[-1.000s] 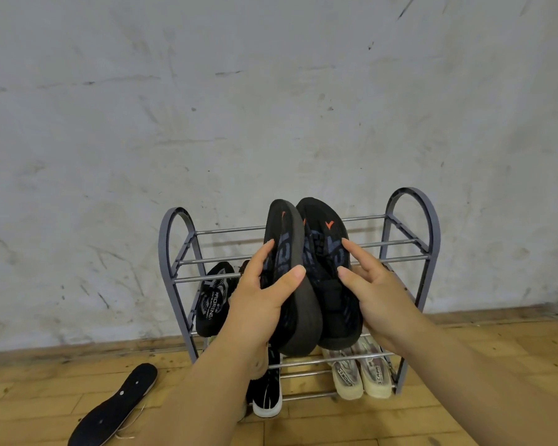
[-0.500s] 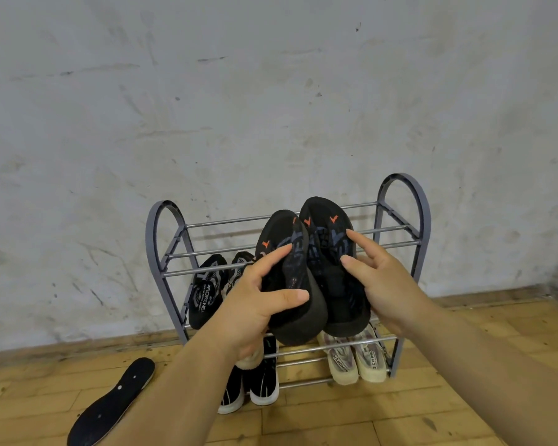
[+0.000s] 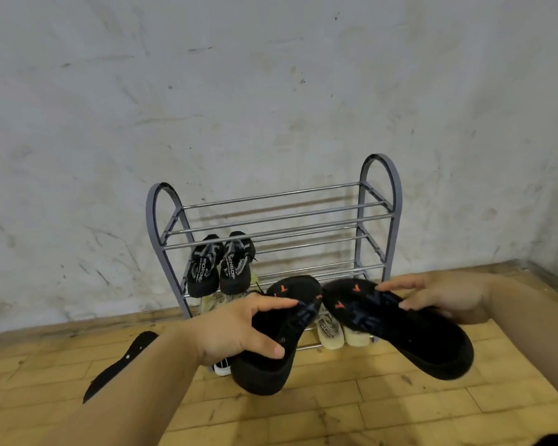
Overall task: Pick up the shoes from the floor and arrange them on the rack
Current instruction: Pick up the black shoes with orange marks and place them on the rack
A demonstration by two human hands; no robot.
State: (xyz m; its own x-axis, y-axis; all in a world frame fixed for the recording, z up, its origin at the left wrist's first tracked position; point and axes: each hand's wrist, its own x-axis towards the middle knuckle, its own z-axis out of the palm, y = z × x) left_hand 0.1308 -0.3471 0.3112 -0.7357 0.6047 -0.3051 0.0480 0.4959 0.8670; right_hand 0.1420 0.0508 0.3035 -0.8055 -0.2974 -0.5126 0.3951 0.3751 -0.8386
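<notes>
We grip one black shoe in each hand: left hand on the left shoe, right hand on the right shoe. Both are just before the rack, toes toward it (right nearer its empty side).

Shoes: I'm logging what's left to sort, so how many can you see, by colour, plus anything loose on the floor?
Black shoes in hand: 2
Black-grey shoes on rack: 2
Cream shoes: 2
Black insole on floor: 1
Partly hidden shoes: uncounted
Total: 7
</notes>
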